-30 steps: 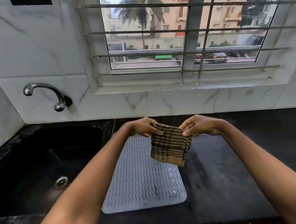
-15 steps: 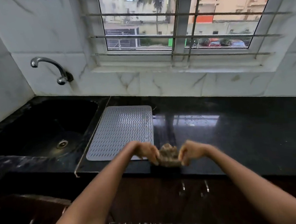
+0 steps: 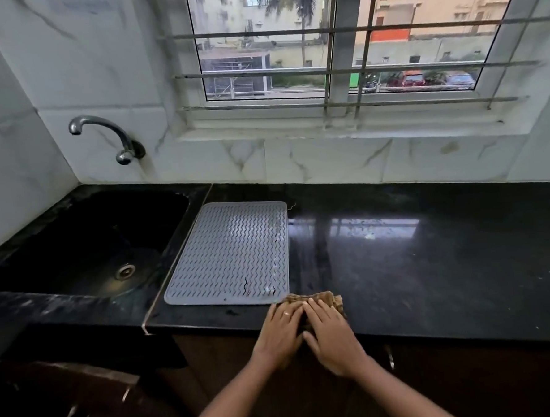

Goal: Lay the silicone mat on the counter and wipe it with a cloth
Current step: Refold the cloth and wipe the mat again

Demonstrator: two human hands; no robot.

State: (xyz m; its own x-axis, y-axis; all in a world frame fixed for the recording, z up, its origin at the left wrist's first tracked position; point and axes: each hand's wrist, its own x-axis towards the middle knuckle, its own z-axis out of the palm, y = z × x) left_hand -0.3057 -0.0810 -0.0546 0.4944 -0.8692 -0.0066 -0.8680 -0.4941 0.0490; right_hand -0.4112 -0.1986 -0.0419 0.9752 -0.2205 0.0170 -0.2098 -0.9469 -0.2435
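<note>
The grey silicone mat (image 3: 234, 252), ribbed with a zigzag pattern, lies flat on the black counter (image 3: 431, 263) just right of the sink. A brown striped cloth (image 3: 321, 299) sits bunched on the counter at the mat's near right corner, close to the front edge. My left hand (image 3: 281, 330) and my right hand (image 3: 331, 337) rest side by side on top of the cloth, fingers laid over it and pressing it down. Most of the cloth is hidden under my hands.
A black sink (image 3: 86, 245) with a drain is set into the counter at the left, under a chrome tap (image 3: 108, 134) on the marble wall. A barred window (image 3: 338, 59) runs along the back. Dark cabinet fronts sit below the counter edge.
The cloth came down from being held up spread over the mat to lying bunched on the counter's front edge. Both hands lowered with it, and my head pulled back.
</note>
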